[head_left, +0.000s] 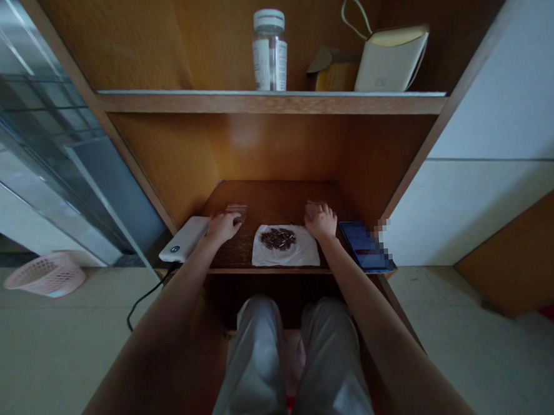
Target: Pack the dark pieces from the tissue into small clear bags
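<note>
Far left on the floor: pink plastic basket (45, 275), w/ a black cable (146, 297) running up toward a white power bank (184, 238), which lies at the left end of the lower wooden shelf (276, 198). L hand (222, 228) is palm down just right of the power bank, fingers (233, 219) curled at a small flat brownish packet (239, 210). Clenched on it or only resting? Can't tell from here. Center: white tissue (305, 254) carrying dark seeds (277, 239), exact kind unclear, all in one compact heap, approx mid-tissue, none visibly in either hand. R hand (322, 223) is in the same palm-down pose over a second flat packet (311, 208) — grip unclear here too. Further right: dark tablet (364, 246), partly pixelated, at the shelf's edge. Upper shelf, L to R: labeled clear jar (270, 51) w/ white lid on, cardboard piece (337, 73), cream pouch (390, 66) w/ loop strap. Packets look unopened — hard to be sure at this size.
</note>
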`<state>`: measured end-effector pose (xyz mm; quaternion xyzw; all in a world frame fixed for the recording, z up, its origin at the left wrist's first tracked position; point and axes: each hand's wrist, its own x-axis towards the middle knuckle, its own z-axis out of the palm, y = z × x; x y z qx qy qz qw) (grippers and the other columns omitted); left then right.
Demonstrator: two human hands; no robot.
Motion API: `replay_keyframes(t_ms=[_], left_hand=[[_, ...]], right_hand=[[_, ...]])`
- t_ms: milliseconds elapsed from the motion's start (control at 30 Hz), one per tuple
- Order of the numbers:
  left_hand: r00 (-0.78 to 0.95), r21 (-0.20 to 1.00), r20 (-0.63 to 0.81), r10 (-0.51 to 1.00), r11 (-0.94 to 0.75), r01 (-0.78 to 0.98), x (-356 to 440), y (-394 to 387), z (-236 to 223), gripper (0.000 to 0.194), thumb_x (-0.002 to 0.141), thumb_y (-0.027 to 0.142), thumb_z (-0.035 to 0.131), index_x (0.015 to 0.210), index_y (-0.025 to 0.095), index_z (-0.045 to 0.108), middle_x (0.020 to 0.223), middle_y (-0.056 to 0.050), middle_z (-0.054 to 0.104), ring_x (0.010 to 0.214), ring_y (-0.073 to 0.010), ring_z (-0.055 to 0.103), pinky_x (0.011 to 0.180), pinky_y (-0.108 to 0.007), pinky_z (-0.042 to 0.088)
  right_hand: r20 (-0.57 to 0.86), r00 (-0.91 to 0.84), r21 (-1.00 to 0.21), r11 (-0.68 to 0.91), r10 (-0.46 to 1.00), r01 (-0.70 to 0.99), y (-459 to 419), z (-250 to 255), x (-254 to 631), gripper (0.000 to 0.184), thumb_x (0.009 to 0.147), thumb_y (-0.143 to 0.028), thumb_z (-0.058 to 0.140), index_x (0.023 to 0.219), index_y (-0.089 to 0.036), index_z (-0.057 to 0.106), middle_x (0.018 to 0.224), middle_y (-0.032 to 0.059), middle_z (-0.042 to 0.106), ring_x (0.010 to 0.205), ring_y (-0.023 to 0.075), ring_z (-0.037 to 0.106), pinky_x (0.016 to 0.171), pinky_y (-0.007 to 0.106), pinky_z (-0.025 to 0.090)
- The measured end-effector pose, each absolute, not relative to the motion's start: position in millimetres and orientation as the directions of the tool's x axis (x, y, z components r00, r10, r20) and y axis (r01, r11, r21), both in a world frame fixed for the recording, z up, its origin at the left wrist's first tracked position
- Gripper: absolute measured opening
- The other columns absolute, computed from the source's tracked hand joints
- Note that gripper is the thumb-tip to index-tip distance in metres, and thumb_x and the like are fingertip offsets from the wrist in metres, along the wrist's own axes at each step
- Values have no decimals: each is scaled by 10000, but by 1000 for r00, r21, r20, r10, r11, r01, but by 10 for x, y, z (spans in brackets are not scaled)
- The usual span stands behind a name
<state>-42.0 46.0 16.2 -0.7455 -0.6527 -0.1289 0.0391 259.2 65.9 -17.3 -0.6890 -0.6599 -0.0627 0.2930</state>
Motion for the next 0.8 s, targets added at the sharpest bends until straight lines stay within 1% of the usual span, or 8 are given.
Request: replay_keyframes(t_ms=[233, 333, 400, 500, 567, 633, 700, 800], left_hand=[[75, 182, 337, 939, -143, 973, -366, 465, 65, 209, 794, 291, 545, 920, 256, 709, 999, -64, 708, 950, -270, 614, 884, -415, 379], [7, 313, 436, 900, -159, 936, -365, 466, 50, 171, 774, 275, 575, 858, 242, 721, 938, -77, 717, 933, -289, 618, 923, -451, 350], [-65, 475, 513, 856, -220, 852, -365, 474, 86, 154, 768, 263, 586, 833, 224, 720, 899, -83, 719, 909, -284, 628, 909, -424, 377], [-268, 749, 572, 775, -360, 556, -331, 480, 206, 134, 755, 270, 612, 820, 192, 698, 849, -71, 714, 828, -229, 644, 812, -328, 451], [-426, 847, 532, 732, -451, 282, -284, 461, 292, 141, 751, 290, 622, 827, 180, 663, 833, -53, 704, 789, -187, 644, 759, -290, 474], [-511, 892, 367, 777, -450, -43, -237, 417, 349, 155, 774, 314, 596, 858, 184, 605, 814, -44, 697, 723, -169, 652, 689, -290, 490], [-481, 886, 167, 861, -345, -310, -207, 353, 361, 139, 795, 311, 567, 867, 194, 549, 806, -46, 696, 663, -172, 658, 639, -305, 490], [-375, 830, -30, 926, -186, -527, -194, 245, 296, 72, 824, 266, 509, 829, 194, 519, 807, -39, 695, 680, -174, 667, 634, -301, 484]], right_hand=[[616, 79, -319, 156, 784, 935, 689, -192, 2618, 429, 786, -302, 478, 1161, -99, 526, 1309, 183, 476, 1211, 296, 396, 989, 462, 295], [649, 75, -325, 187, 757, 927, 698, -198, 2624, 398, 789, -276, 472, 1145, -109, 532, 1294, 174, 485, 1198, 283, 407, 980, 454, 310], [667, 72, -326, 203, 742, 924, 701, -201, 2624, 383, 792, -267, 468, 1139, -117, 533, 1284, 169, 491, 1197, 279, 406, 979, 456, 312], [686, 69, -322, 217, 724, 922, 705, -202, 2620, 363, 787, -252, 471, 1119, -122, 542, 1275, 165, 495, 1205, 279, 396, 983, 457, 308], [694, 68, -320, 223, 717, 921, 706, -202, 2619, 357, 784, -246, 473, 1112, -124, 545, 1270, 162, 499, 1203, 280, 397, 982, 453, 310], [699, 70, -322, 226, 712, 919, 705, -202, 2620, 354, 786, -242, 468, 1112, -128, 546, 1258, 159, 506, 1192, 281, 406, 973, 450, 317], [701, 76, -326, 225, 709, 918, 705, -203, 2623, 351, 787, -236, 462, 1110, -131, 548, 1244, 156, 513, 1176, 281, 417, 963, 448, 323], [710, 81, -331, 230, 700, 915, 707, -209, 2627, 347, 780, -227, 465, 1101, -127, 552, 1229, 157, 521, 1158, 279, 429, 954, 440, 332]])
